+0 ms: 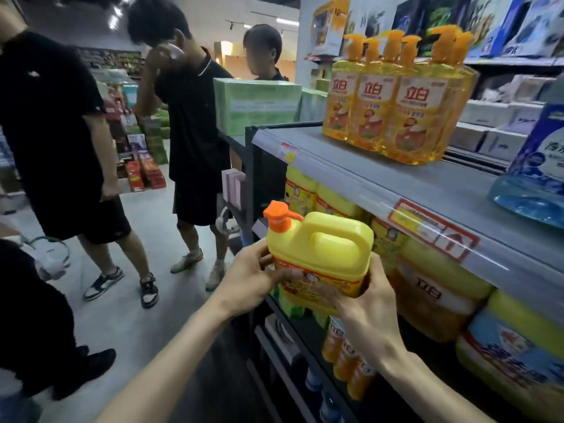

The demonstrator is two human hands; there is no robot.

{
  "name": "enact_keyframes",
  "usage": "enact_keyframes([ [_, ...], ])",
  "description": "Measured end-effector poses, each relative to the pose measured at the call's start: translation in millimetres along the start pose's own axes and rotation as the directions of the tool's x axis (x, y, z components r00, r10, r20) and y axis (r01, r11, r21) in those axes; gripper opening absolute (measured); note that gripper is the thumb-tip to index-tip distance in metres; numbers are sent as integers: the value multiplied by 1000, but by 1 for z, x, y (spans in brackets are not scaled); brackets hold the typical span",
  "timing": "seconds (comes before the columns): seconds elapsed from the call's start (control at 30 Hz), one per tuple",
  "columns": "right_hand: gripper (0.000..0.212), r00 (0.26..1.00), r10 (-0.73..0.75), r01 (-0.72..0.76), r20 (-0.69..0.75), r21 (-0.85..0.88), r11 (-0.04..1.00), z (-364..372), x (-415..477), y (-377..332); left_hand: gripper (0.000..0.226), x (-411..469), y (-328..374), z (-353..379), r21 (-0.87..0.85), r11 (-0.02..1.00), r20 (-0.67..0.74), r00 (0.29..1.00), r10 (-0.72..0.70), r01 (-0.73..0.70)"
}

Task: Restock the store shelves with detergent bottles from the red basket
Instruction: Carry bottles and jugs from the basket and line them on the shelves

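Gripping the yellow jug (320, 248) with our left hand (250, 279) near its spout and our right hand (369, 306) at its far corner, we hold it before the stocked jugs (335, 204) under the top shelf (381, 166). Its orange cap (277, 216) could snag that shelf's edge going in.

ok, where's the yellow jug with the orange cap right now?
Head view, lower centre: yellow jug held by left hand and right hand, in front of the stocked jugs, below the pump bottles.
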State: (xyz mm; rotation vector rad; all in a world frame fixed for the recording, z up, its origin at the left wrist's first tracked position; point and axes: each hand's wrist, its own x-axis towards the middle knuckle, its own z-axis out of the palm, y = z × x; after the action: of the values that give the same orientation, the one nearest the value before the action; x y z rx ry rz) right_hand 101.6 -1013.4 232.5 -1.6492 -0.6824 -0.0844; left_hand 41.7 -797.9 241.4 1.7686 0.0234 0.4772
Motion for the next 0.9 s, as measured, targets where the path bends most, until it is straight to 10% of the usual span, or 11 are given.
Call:
enact_keyframes([
  [0.3, 40, 971, 144, -158, -192, -63, 985, 55, 36, 40, 48, 80, -76, -23, -46, 998, 157, 986, 49, -42],
  [0.67, 56, 748, 198, -436, -634, -244, 866, 43, 50, 101, 30, 149, -107, 20, -78, 989, 337, 931, 143, -124],
  [0.9, 69, 707, 140, -451, -693, -289, 845, 45, 49, 100, 71, 170, -120, 45, -138, 990, 439, 897, 50, 12],
])
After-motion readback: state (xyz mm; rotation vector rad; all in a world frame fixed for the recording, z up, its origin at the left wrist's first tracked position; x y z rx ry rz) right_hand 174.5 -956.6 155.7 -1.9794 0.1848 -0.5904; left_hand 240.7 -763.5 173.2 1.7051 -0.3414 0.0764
